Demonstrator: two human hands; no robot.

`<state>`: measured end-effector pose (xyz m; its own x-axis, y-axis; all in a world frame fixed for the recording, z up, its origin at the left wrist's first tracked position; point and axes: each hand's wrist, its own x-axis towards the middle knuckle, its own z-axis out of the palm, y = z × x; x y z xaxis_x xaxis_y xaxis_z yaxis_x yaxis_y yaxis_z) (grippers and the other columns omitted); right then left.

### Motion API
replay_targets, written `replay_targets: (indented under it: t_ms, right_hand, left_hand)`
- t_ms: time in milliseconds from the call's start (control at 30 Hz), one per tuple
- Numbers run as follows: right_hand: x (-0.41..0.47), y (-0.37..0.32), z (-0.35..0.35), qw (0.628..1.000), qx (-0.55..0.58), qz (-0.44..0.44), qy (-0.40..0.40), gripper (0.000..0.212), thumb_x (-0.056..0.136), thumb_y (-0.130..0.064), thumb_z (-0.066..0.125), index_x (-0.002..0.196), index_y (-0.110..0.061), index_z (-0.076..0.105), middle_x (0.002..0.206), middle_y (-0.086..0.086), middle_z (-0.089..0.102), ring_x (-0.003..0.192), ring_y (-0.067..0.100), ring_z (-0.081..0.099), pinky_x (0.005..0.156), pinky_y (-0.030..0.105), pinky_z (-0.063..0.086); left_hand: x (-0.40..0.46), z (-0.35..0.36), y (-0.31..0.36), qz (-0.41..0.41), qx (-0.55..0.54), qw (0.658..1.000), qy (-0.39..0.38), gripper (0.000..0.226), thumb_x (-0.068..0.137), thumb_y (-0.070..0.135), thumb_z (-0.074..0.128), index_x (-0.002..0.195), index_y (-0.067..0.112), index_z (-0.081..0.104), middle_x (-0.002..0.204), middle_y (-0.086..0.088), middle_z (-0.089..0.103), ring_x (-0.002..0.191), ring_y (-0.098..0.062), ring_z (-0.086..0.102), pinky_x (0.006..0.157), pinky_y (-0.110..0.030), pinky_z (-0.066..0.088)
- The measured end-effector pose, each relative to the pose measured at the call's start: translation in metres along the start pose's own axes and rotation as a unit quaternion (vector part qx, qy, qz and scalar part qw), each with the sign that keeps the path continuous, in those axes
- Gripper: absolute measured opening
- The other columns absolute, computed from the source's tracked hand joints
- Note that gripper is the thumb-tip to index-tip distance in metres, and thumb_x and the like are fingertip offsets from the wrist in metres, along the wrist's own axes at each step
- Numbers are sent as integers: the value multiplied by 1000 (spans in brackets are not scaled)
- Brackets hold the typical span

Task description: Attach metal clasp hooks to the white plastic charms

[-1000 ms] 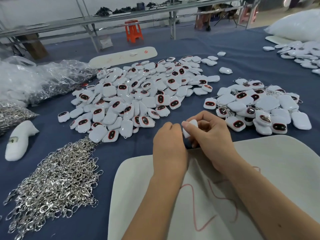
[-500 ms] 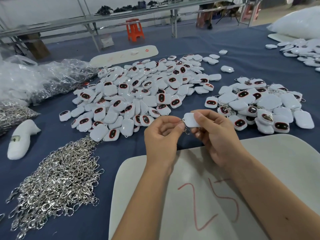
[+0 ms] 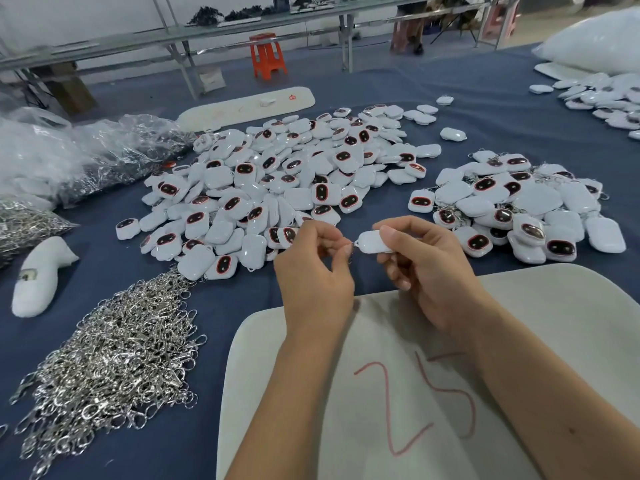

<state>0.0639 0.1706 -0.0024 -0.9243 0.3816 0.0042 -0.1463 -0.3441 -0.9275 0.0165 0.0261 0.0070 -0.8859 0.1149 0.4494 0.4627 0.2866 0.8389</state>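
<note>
In progress: right hand [image 3: 424, 268] grips one white charm [image 3: 373, 242] above the table [image 3: 485, 109], left hand [image 3: 317, 268] pinching a clasp hook [image 3: 350, 250] at its loop; smaller hooked pile [image 3: 519, 206] right, larger unhooked heap [image 3: 277, 181] centre, loose hooks [image 3: 110, 362] near left.

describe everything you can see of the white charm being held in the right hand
The charm is a small, glossy white plastic piece with rounded corners, its plain side showing. It lies roughly level in the air above the blue table, pinched by the right hand, thumb on top and fingers beneath. At its left end a small metal clasp hook meets it, pinched by the left hand. Whether the hook is fully fastened cannot be told.
</note>
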Motion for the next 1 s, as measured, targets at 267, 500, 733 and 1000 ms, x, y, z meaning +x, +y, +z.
replay_targets:
  t_ms: [267, 500, 733, 1000]
  right_hand:
    - [-8, 5, 7, 967, -219, -127, 23, 6, 96, -17, 72, 100, -20, 73, 68, -3, 68, 50, 15, 58, 46, 21, 45]
    - [0, 4, 1, 995, -60, -66, 32, 16, 91, -26, 68, 106, -19, 68, 70, 10, 65, 50, 18, 52, 40, 24, 36]
    - [5, 2, 0, 998, -22, -33, 49, 19, 91, -26, 70, 103, -12, 69, 65, 8, 63, 46, 16, 50, 39, 21, 34]
    - [12, -6, -10, 967, -11, -86, 239, 11, 100, -15, 66, 111, -16, 68, 79, 4, 73, 57, 13, 62, 49, 26, 46]
  left_hand:
    - [1, 1, -3, 57, 150, 985, -55, 15, 82, -2, 66, 85, 13, 62, 78, 1, 66, 76, -24, 62, 73, -47, 52]
    - [4, 0, -11, -52, -47, 995, -67, 16, 89, 6, 72, 96, 21, 74, 84, 10, 73, 82, -8, 67, 74, -11, 46]
    - [3, 4, -10, -35, -58, 986, -154, 12, 91, 7, 71, 94, 19, 75, 85, 9, 75, 79, -10, 68, 74, -18, 51]
    - [12, 35, 20, -217, -299, 917, -150, 22, 100, 8, 61, 121, 7, 68, 92, -2, 79, 88, -17, 73, 75, -27, 61]
